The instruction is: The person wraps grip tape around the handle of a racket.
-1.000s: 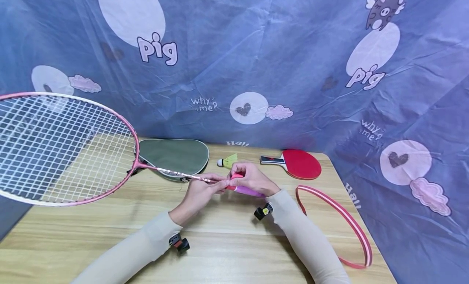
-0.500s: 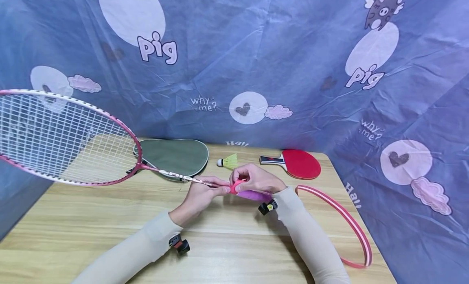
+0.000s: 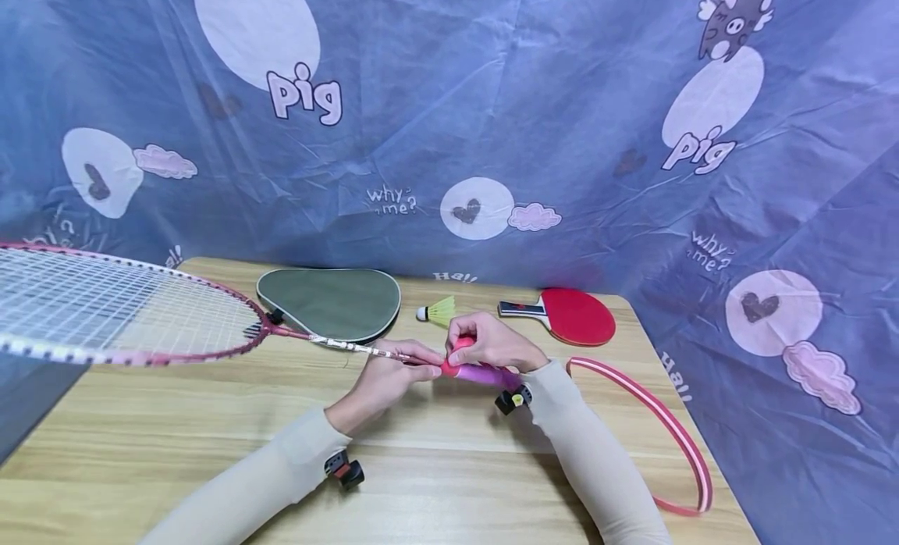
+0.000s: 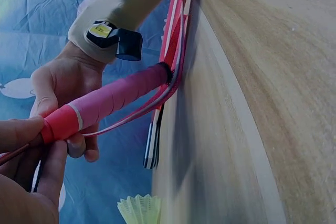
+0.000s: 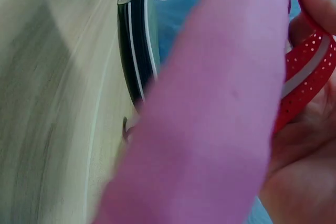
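A badminton racket (image 3: 344,344) lies across both hands, its strung head to the left and above the table. My left hand (image 3: 389,379) pinches it where the shaft meets the handle. The purple handle (image 4: 118,95) has a red collar (image 4: 60,123) at its upper end, close to the left fingertips. My right hand (image 3: 495,343) is at that red end, with a red grip tape (image 5: 310,74), dotted with holes and striped grey, between thumb and fingers. The tape's long loop (image 3: 674,428) runs over the table at the right. The handle blocks much of the right wrist view.
A green zipped paddle case (image 3: 330,299) lies at the back left of the wooden table (image 3: 421,482). Next to it are a yellow shuttlecock (image 3: 438,311) and a red table tennis paddle (image 3: 577,316). A blue printed cloth (image 3: 421,123) hangs behind.
The racket has rolled about its shaft, so its head looks flatter and has dropped lower at the left. My right hand has shifted slightly right; the left hand stays nearly in place.
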Action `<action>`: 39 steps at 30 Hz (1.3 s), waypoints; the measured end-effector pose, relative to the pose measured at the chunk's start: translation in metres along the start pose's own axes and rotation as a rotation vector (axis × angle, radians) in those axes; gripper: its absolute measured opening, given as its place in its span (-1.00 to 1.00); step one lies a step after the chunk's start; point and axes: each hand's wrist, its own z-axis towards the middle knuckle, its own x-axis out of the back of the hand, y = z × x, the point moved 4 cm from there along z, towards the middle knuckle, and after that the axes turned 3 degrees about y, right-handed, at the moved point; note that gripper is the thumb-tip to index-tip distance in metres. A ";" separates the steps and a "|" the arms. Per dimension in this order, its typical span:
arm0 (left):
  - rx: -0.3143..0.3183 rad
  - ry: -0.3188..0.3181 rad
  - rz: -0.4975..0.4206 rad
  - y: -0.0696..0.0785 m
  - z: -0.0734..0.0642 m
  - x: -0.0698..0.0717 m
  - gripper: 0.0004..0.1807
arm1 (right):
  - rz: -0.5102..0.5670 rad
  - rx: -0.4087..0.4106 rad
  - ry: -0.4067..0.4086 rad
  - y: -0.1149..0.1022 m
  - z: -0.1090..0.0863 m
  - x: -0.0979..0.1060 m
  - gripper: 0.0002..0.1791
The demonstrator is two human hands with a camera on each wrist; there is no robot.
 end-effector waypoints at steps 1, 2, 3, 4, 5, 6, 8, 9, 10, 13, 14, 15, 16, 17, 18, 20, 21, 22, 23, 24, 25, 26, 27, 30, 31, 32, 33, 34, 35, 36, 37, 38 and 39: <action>-0.012 -0.004 -0.004 0.000 0.000 0.000 -0.80 | -0.003 -0.002 0.005 0.000 0.000 0.000 -0.81; -0.021 -0.008 -0.006 0.001 0.000 0.000 -0.80 | -0.002 -0.002 0.008 0.000 0.001 0.000 -0.81; -0.028 -0.013 -0.006 0.001 0.001 0.000 -0.80 | -0.004 0.003 0.009 0.000 0.001 0.000 -0.81; -0.029 -0.016 -0.005 0.002 0.001 0.000 -0.81 | -0.002 0.004 0.008 -0.001 0.001 0.000 -0.81; -0.029 -0.020 -0.007 0.002 0.001 0.000 -0.81 | -0.001 0.004 0.004 -0.001 0.001 -0.001 -0.81; -0.026 -0.022 -0.009 0.002 0.001 0.000 -0.82 | -0.003 0.002 0.002 -0.001 0.001 -0.001 -0.81; -0.018 -0.024 -0.013 0.003 0.001 0.000 -0.83 | -0.002 -0.003 -0.001 0.000 0.001 -0.001 -0.81; -0.015 -0.025 -0.016 0.003 0.001 0.000 -0.84 | -0.002 -0.007 -0.004 0.000 0.002 -0.001 -0.81; -0.012 -0.025 -0.021 0.003 0.002 0.000 -0.84 | -0.001 -0.016 -0.003 0.001 0.002 -0.001 -0.81; -0.003 -0.034 -0.029 0.002 0.002 -0.001 -0.86 | -0.001 -0.029 0.001 0.004 0.003 0.000 -0.78; -0.005 -0.040 -0.033 0.003 0.003 -0.001 -0.85 | -0.002 -0.032 0.000 0.004 0.003 0.000 -0.77; -0.006 -0.048 -0.040 0.003 0.003 -0.001 -0.85 | 0.005 -0.037 -0.002 0.005 0.003 0.000 -0.76; -0.006 -0.055 -0.048 0.003 0.003 -0.001 -0.84 | 0.010 -0.038 -0.005 0.005 0.003 0.000 -0.75; -0.011 -0.063 -0.056 0.003 0.003 -0.002 -0.84 | 0.019 -0.039 -0.011 0.006 0.003 -0.001 -0.74; -0.018 -0.071 -0.064 0.002 0.004 -0.002 -0.83 | 0.028 -0.038 -0.017 0.005 0.003 -0.001 -0.73; -0.031 -0.082 -0.082 0.002 0.004 -0.002 -0.82 | 0.056 -0.034 -0.029 0.005 0.003 -0.003 -0.72; -0.034 -0.084 -0.086 0.002 0.004 -0.001 -0.82 | 0.071 -0.031 -0.033 0.006 0.003 -0.003 -0.71; -0.039 -0.086 -0.084 0.002 0.004 -0.001 -0.81 | 0.086 -0.028 -0.037 0.006 0.003 -0.004 -0.70; -0.044 -0.085 -0.087 0.002 0.004 -0.001 -0.79 | 0.099 -0.023 -0.038 0.006 0.003 -0.004 -0.69; -0.050 -0.084 -0.088 0.002 0.004 -0.001 -0.77 | 0.108 -0.017 -0.039 0.006 0.003 -0.005 -0.69; -0.052 -0.082 -0.091 0.002 0.004 0.000 -0.75 | 0.119 -0.010 -0.038 0.007 0.003 -0.005 -0.69; -0.053 -0.079 -0.098 0.002 0.004 0.000 -0.72 | 0.125 -0.001 -0.035 0.007 0.004 -0.005 -0.69; -0.055 -0.074 -0.104 0.002 0.004 0.000 -0.69 | 0.128 0.010 -0.032 0.008 0.004 -0.005 -0.69; -0.032 -0.058 -0.125 0.001 0.004 0.001 -0.61 | 0.145 0.041 -0.016 0.009 0.005 -0.006 -0.71; -0.015 -0.049 -0.125 0.001 0.004 0.001 -0.59 | 0.160 0.049 -0.008 0.009 0.005 -0.006 -0.71; 0.003 -0.038 -0.121 0.000 0.004 0.001 -0.59 | 0.175 0.052 0.002 0.010 0.005 -0.007 -0.72; 0.022 -0.027 -0.113 -0.001 0.004 0.001 -0.59 | 0.187 0.054 0.015 0.011 0.005 -0.007 -0.73; 0.040 -0.016 -0.109 -0.001 0.004 0.001 -0.59 | 0.198 0.054 0.033 0.011 0.005 -0.007 -0.74; 0.054 -0.001 -0.102 -0.001 0.004 0.001 -0.58 | 0.208 0.054 0.051 0.012 0.005 -0.007 -0.75; 0.057 0.015 -0.088 -0.001 0.004 0.001 -0.58 | 0.218 0.053 0.068 0.012 0.005 -0.008 -0.76; 0.056 0.032 -0.070 -0.001 0.004 0.002 -0.58 | 0.226 0.051 0.081 0.012 0.005 -0.008 -0.77; 0.049 0.051 -0.050 -0.001 0.004 0.002 -0.58 | 0.227 0.051 0.092 0.012 0.005 -0.009 -0.77; 0.037 0.071 -0.025 0.000 0.004 0.003 -0.60 | 0.225 0.054 0.099 0.012 0.005 -0.009 -0.77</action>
